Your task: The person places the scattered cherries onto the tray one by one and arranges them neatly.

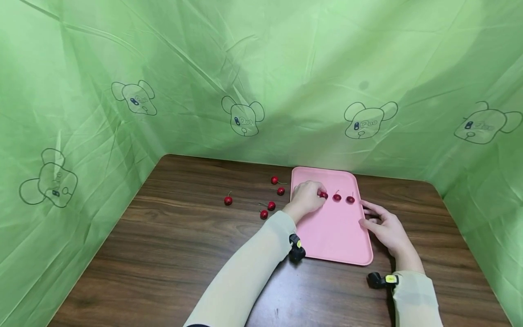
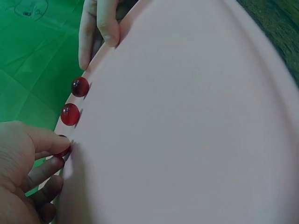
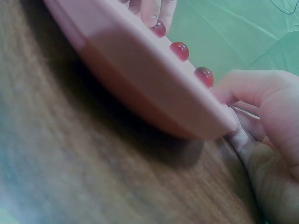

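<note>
A pink tray lies on the dark wooden table. Three red cherries sit in a row near its far end. My left hand reaches over the tray's left rim and pinches the leftmost cherry between thumb and fingertips; the left wrist view shows this cherry half hidden by the thumb. The middle cherry and the right cherry lie free. My right hand rests on the table against the tray's right rim, fingers fairly straight, thumb touching the rim.
Several loose cherries lie on the table left of the tray, the nearest pair by my left wrist and one farther left. Green cloth with mouse drawings walls the table on three sides.
</note>
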Tool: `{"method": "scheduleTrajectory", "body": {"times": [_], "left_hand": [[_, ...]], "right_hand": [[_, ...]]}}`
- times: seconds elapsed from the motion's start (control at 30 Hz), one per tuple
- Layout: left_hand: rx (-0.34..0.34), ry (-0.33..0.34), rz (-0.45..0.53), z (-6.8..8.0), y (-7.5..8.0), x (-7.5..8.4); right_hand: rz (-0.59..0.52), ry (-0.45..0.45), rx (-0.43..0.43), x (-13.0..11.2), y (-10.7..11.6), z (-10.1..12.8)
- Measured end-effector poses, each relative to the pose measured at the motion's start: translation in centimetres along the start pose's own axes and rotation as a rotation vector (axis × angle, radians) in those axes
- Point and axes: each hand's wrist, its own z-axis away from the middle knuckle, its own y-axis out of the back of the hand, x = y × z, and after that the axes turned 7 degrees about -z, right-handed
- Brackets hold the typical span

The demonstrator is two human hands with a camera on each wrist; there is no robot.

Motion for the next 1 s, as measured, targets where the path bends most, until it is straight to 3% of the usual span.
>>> {"method": "scheduleTrajectory", "body": {"times": [0.33, 0.6, 0.83, 1.0], "left_hand": [[-0.083, -0.087, 0.040, 0.0, 1.1, -1.0], [-0.106, -0.106, 0.096, 0.1, 4.0, -2.2], [-0.088, -0.170, 0.204, 0.9, 7.1, -5.1], [-0.057, -0.166, 0.242, 2.3, 9.0, -7.8]], "right_hand": [[-0.006, 0.004, 0.007, 0.1, 0.0, 0.0], [-0.028, 0.000, 0.006, 0.0, -0.1, 0.0], [-0.015, -0.014, 0.008, 0.2, 0.0, -0.1], [-0.010, -0.020, 0.005, 0.1, -0.1, 0.0]]}}
